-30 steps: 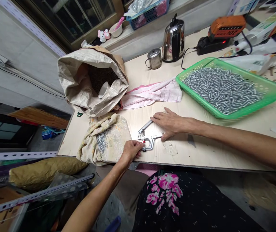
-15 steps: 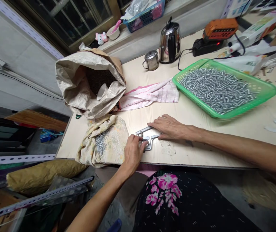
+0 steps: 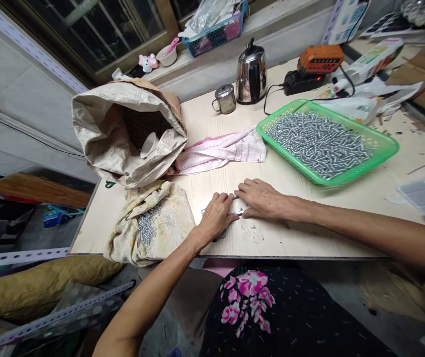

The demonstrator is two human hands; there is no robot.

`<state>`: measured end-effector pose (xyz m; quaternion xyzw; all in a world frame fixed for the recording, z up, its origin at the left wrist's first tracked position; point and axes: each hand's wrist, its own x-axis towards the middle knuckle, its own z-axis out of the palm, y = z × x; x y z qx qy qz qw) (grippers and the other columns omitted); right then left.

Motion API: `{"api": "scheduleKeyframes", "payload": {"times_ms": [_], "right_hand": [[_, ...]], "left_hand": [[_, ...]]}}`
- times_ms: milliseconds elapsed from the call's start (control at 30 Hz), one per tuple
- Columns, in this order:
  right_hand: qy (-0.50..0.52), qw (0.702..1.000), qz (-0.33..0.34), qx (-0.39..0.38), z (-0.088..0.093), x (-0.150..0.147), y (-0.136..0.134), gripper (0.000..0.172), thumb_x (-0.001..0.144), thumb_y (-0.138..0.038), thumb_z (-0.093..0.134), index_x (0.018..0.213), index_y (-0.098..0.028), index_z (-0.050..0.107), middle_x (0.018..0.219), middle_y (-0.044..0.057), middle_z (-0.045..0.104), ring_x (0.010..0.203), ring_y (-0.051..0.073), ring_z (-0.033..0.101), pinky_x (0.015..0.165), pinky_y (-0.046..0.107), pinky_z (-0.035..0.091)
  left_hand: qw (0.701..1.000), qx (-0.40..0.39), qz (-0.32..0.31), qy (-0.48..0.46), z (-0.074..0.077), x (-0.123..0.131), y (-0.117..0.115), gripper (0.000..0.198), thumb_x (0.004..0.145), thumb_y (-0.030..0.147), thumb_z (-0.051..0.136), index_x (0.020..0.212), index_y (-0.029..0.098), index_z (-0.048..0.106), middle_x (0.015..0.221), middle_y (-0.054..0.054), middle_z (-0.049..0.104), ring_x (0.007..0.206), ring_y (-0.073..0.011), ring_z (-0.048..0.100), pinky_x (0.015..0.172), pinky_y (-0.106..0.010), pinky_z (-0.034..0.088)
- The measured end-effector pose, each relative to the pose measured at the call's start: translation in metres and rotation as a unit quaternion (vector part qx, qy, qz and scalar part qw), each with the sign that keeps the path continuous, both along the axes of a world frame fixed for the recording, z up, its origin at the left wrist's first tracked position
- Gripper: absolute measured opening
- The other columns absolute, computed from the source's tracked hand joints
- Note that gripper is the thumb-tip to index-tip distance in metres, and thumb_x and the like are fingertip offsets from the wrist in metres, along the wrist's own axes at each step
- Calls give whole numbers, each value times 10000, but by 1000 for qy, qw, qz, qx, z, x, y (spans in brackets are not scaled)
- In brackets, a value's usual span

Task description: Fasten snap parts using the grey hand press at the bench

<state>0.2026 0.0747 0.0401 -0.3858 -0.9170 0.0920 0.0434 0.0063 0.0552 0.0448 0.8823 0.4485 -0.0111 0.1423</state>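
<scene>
A silver metal hand tool [image 3: 238,206] lies on the pale wooden table, mostly covered by my hands. My left hand [image 3: 215,214] is closed over its left part, with the thumb along the near side. From the right, my right hand [image 3: 261,199] grips the other end, fingers on the far bar and thumb on the near one. The tool's spring and jaw end are hidden under my left hand. Left of it, a patterned cloth [image 3: 177,208] bears a small heap of short metal pins [image 3: 148,227].
A green plastic basket [image 3: 381,151] full of metal pins stands at the right. An open woven sack [image 3: 97,124] with a white cup inside sits at the left. Behind are a pink-striped towel [image 3: 227,151], a metal mug [image 3: 225,101], a kettle [image 3: 251,74] and a charging battery [image 3: 320,59].
My left hand has slid right and over the tool, toward my right hand, covering the spring. The tool's bars are now nearly hidden. The view has shifted slightly.
</scene>
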Motion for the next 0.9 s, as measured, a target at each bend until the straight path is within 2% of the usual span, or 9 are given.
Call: {"api": "scheduleKeyframes", "payload": {"times_ms": [167,333,400,467,567,633,767,833,900], "right_hand": [[33,999,24,-20,-5,-3,7,135,897,-279,664,861,-154,627,893,80,626,868,220,520,733,319,375],[68,996,31,-40,-13,-3,10,198,978,-221,513,813,-154,601,832,61,598,818,196,499,749,307,371],[79,996,25,-35,-16,-1,10,190,979,-249,515,852,-148,614,862,69,593,840,202,497,768,313,375],[85,996,15,-30,-18,1,14,200,938,-333,598,940,-136,631,932,89,588,884,218,496,770,318,383],[53,998,24,-32,-21,4,26,541,744,-554,767,1038,-115,650,1004,128,568,926,267,486,753,341,392],[26,998,50,-38,-22,6,36,621,715,-637,746,1047,-118,673,976,133,569,902,279,482,752,362,388],[64,990,103,-69,-23,9,51,328,913,-434,585,1079,-170,686,933,100,600,868,241,507,786,358,380],[85,989,97,-67,-23,8,56,223,948,-308,523,997,-166,688,914,90,621,862,221,522,792,343,378],[77,994,64,-43,-19,2,61,219,959,-255,489,898,-165,679,900,87,636,864,214,532,786,335,373]], "left_hand": [[999,8,26,-18,-7,4,1,111,932,263,589,1005,186,620,947,-63,600,963,-237,528,840,-371,476],[998,24,48,-12,-14,5,4,162,957,249,543,836,181,627,872,-57,610,925,-222,541,815,-348,479],[998,30,52,-10,-17,4,2,133,954,257,550,887,176,632,905,-68,633,947,-232,559,828,-361,496],[996,54,64,-24,-21,4,-6,144,954,253,544,1042,167,619,1053,-100,653,1040,-254,572,886,-400,509],[988,113,81,-70,-33,5,-30,352,964,225,507,1309,154,488,1368,-167,550,1304,-301,487,1039,-490,463],[984,130,79,-94,-41,8,-49,456,965,245,508,1397,144,404,1473,-196,462,1414,-328,385,1098,-528,422],[986,109,78,-103,-51,12,-73,509,960,321,534,1414,133,402,1468,-207,480,1415,-349,392,1122,-558,399],[986,99,80,-108,-52,13,-76,414,977,302,499,1359,146,471,1437,-177,526,1394,-330,430,1132,-552,391],[985,95,81,-116,-51,14,-76,331,992,276,463,1295,161,532,1416,-144,556,1383,-310,449,1141,-541,385]]}}
